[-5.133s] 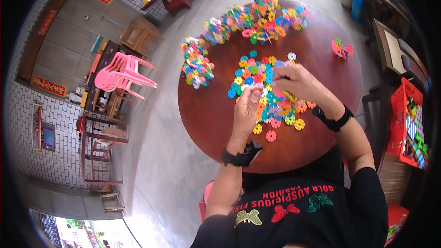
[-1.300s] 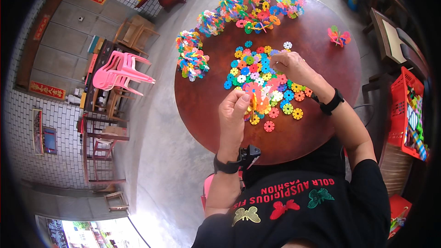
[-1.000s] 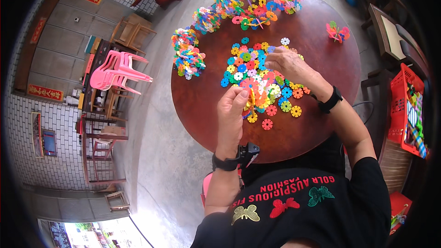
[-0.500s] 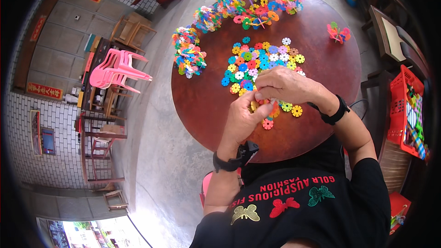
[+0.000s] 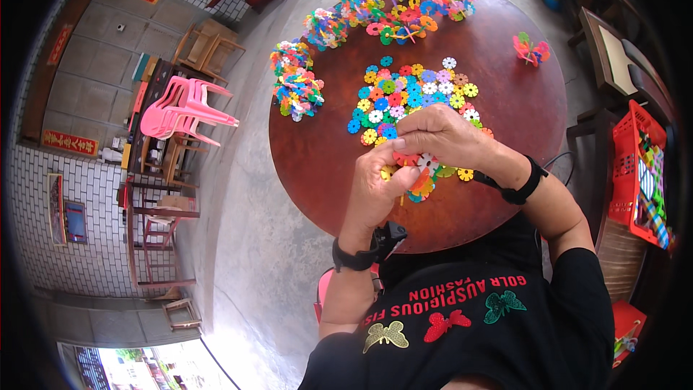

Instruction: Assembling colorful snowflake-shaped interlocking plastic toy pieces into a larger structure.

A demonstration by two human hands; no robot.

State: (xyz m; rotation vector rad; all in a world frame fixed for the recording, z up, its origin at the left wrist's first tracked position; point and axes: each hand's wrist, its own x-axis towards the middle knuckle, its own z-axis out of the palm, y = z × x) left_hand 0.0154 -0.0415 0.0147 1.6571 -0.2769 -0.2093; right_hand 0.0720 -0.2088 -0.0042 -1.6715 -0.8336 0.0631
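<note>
Just above the near part of the round table, both hands are closed on a small cluster of interlocking plastic flower discs (image 5: 426, 166) in white, red, orange, yellow and green. My left hand (image 5: 377, 182) grips its left side, thumb laid along it. From the upper right my right hand (image 5: 451, 137) bends over the cluster, fingertips meeting those of the left. The fingers hide part of the cluster and the exact spot they pinch. Beyond the hands lies a spread of loose flower discs (image 5: 413, 90) in many colours, partly covered by my right hand.
Several joined disc balls (image 5: 298, 94) curve along the far left rim of the brown round table (image 5: 325, 166). A smaller joined piece (image 5: 530, 50) stands at the far right. A red basket of toys (image 5: 628, 166) is on the right; stacked pink chairs (image 5: 180, 110) stand left.
The cluster has turned in my hands, and a white disc now shows between them. My left hand has shifted slightly left and my right thumb and fingers have moved a little.
</note>
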